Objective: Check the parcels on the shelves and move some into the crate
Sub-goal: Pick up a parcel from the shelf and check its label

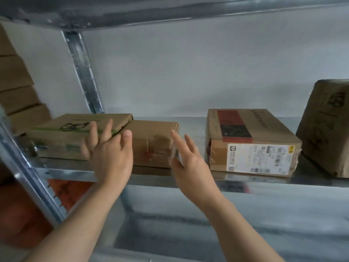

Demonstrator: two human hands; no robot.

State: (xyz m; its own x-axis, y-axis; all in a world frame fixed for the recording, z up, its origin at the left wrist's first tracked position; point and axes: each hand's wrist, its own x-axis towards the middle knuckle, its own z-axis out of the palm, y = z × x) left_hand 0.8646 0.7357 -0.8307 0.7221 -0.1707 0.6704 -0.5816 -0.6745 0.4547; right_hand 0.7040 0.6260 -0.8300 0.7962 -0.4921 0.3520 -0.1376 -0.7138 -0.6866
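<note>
A plain brown parcel [153, 146] sits near the front edge of a metal shelf [194, 123], a taped face turned outward; blur hides which way its long axis runs. A person's left hand [111, 154] and right hand [190, 163] flank it, fingers straight and spread, gripping nothing. Four parcels share this level: a flat cat-logo box [75, 137] touching its left, lying lengthwise along the shelf, then a labelled box [251, 140] and a scrawled carton [328, 129] well apart to the right. Stacked boxes [17, 91] stand beyond the upright [85, 76].
</note>
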